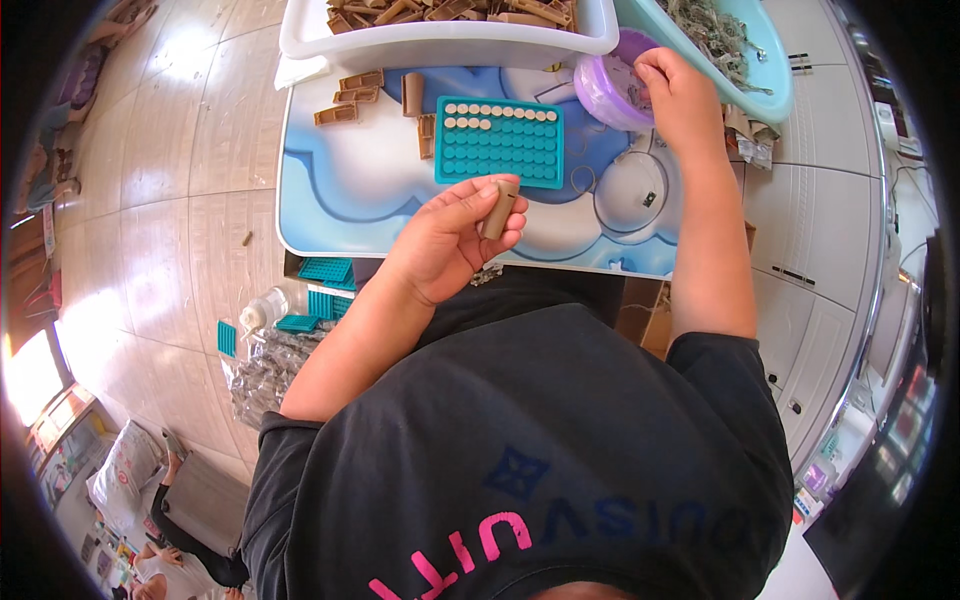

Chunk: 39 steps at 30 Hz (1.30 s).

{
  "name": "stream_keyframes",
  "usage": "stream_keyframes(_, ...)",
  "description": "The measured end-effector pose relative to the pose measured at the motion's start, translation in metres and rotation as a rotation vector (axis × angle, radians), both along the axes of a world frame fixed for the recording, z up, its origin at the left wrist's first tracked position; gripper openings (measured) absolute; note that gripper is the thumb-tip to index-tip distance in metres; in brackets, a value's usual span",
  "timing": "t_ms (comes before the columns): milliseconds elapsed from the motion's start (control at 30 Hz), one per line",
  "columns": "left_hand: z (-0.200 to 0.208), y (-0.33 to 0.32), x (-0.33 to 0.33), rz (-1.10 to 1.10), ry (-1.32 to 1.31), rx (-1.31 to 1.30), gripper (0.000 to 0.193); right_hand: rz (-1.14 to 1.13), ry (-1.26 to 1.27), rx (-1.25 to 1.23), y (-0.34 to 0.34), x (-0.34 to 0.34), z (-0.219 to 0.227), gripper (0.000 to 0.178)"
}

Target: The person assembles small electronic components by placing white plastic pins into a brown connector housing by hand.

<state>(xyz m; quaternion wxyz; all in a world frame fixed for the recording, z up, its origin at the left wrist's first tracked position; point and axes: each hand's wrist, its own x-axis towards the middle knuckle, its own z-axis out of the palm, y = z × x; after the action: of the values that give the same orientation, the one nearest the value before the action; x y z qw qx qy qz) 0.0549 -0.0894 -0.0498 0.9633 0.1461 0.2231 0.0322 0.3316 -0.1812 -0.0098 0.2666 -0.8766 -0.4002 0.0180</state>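
My left hand (455, 238) is closed around a small brown plastic shell (497, 212), held above the front edge of the table. A short dark slot shows near the shell's upper end. Over the rim of a purple bowl (592, 92), my right hand (683, 98) has its fingers pinched together; what they hold, if anything, is too small to make out. Just beyond my left hand lies a teal tray (500, 184) of round pockets. Pale round discs (500, 113) fill its far row and part of the second.
Loose brown shells (358, 95) lie left of the tray. A white bin (450, 42) of brown shells stands at the back. Beside the purple bowl is a light-blue basin (775, 95) of small bagged parts. A clear round lid (630, 205) rests at the table's right.
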Motion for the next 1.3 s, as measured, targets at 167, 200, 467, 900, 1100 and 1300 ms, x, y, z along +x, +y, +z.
stream_keyframes(167,0.001,-0.002,0.000,0.000,0.003,-0.005,0.026,0.055,-0.002,0.047,0.000,-0.001,0.002,0.016)
stream_keyframes(200,0.001,-0.002,0.000,-0.001,0.011,-0.004,0.025,0.104,-0.061,0.019,0.001,0.000,0.005,0.016)
stream_keyframes(467,-0.001,-0.004,0.001,0.000,0.039,0.009,0.024,0.204,-0.056,-0.526,0.026,0.017,0.005,0.021)
stream_keyframes(900,-0.004,-0.005,0.000,0.015,0.027,0.029,0.032,0.077,0.388,0.138,-0.008,0.008,0.005,0.023)
stream_keyframes(1100,-0.002,-0.007,-0.001,0.016,0.034,0.036,0.031,0.075,0.481,0.296,-0.007,0.008,-0.003,0.016)
stream_keyframes(1300,-0.001,-0.007,-0.001,0.023,0.020,0.038,0.031,0.134,0.140,0.290,-0.006,0.003,-0.002,0.015)
